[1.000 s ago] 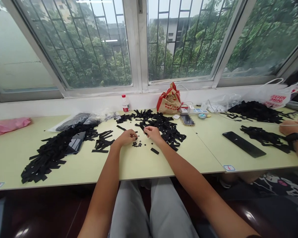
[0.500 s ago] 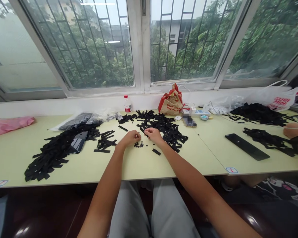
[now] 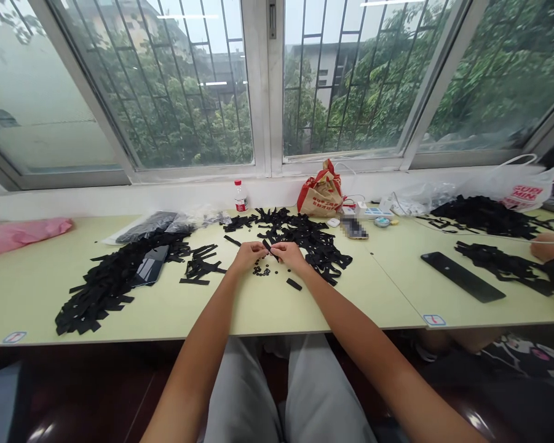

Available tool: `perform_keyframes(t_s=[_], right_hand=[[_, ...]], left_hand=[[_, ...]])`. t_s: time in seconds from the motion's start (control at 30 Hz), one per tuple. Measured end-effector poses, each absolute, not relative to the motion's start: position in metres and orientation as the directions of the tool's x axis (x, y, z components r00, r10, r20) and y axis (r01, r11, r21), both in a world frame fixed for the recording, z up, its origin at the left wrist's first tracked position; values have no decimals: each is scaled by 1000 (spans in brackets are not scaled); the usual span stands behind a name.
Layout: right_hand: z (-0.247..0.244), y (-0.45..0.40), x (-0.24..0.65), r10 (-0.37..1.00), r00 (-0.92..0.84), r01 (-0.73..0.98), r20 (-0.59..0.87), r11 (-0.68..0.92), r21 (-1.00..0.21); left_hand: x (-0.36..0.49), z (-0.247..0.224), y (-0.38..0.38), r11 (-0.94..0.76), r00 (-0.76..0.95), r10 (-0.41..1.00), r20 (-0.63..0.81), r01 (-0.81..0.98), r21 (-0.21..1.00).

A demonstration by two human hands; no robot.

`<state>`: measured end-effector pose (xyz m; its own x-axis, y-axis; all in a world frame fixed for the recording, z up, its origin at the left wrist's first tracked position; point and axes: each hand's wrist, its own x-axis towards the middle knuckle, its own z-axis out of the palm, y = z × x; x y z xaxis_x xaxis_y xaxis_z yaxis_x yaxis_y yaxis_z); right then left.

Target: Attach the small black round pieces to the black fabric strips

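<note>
A short black strip (image 3: 267,245) slants between my two hands. My right hand (image 3: 289,253) is closed on it with pinched fingers. My left hand (image 3: 250,255) has its fingertips pressed together at the strip's left side; whatever they hold is too small to make out. Small black rings (image 3: 261,271) lie on the table just below my hands. A single black strip (image 3: 294,284) lies below my right hand. Behind and to the right spreads a heap of black strips (image 3: 320,243). A smaller group of strips (image 3: 201,266) is left of my left hand.
A long black pile (image 3: 106,280) with a dark tablet (image 3: 150,266) lies left on the table (image 3: 350,307). At the back are a bottle (image 3: 240,197), a paper bag (image 3: 321,192) and a phone (image 3: 354,227). A black slab (image 3: 462,277) and another person's hand (image 3: 550,246) are right.
My left hand has moved right and up from beside the small rings to meet the strip in my right hand. The view has shifted slightly.
</note>
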<state>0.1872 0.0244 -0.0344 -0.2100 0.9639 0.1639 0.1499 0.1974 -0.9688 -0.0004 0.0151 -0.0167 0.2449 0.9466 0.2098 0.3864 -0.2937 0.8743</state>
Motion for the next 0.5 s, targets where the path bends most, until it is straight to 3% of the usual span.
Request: perform_keyframes(t_s=[0.5], right_hand=[[-29, 21, 187, 949, -253, 188, 190, 241, -952]], left_hand=[[0, -9, 11, -261, 209, 958, 197, 348, 900]])
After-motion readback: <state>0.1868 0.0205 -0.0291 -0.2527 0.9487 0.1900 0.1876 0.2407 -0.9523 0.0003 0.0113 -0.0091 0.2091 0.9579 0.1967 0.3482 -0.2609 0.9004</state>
